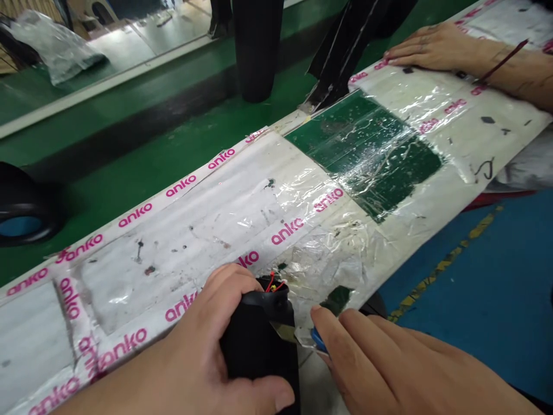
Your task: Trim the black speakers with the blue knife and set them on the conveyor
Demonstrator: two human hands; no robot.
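our left hand [211, 351] grasps the black part [259, 346] at the near edge of the taped bench [211, 213]; our right hand [374, 360] clasps a cutter [318, 339], blade [286, 332] seemingly against that part. we should keep strokes light, clear of our left thumb [270, 395]. around us: a dark column [258, 52], a co-worker's hand [438, 49] resting on the bench, and small red wires [271, 281] that may crowd the blade.

I count 3 hands: left hand [203, 349], right hand [374, 357], 1 co-worker's hand [436, 49]. 1 black piece [259, 349], 1 blue cutter [318, 340]. 1 taped bench [216, 210], 1 big green patch [367, 153], 1 plastic bag [60, 43], 1 black ring [26, 184]. Red wires [270, 282]: at least 2, too small for exact.
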